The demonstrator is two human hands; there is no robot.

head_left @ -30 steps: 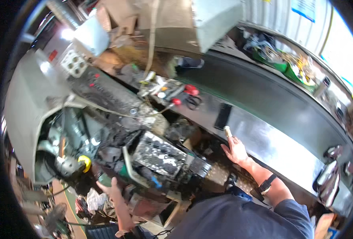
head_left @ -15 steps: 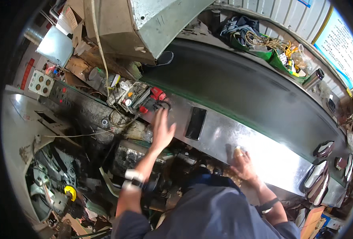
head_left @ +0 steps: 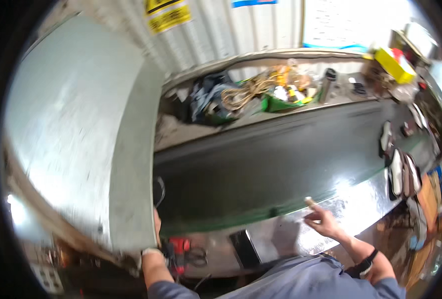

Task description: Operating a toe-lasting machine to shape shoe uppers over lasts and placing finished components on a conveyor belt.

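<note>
My left hand (head_left: 157, 225) reaches forward beside the lower corner of a large grey metal housing (head_left: 134, 164). The housing covers most of that hand, so its fingers and anything in them are hidden. Over the shiny metal ledge (head_left: 360, 204), near the green edge of a dark conveyor belt (head_left: 261, 169), is my right hand (head_left: 324, 223). Its index finger, with a pale cover on the tip, stretches out apart from the others, and no held object shows. A black phone (head_left: 245, 248) lies on the ledge between my hands. Red tool-like items (head_left: 179, 249) sit close to my left wrist.
At the belt's right end lie several brown and white shoe-like pieces (head_left: 404, 172). Behind the belt, a shelf carries dark cloth, coiled rope (head_left: 246, 93), a green bag (head_left: 281, 103) and a dark flask (head_left: 329, 84). A yellow box (head_left: 395, 65) stands at the far right.
The view has swung up toward the wall. My left hand has gone forward from the open ledge to beside the housing. My right hand has moved off the ledge's near edge toward the belt.
</note>
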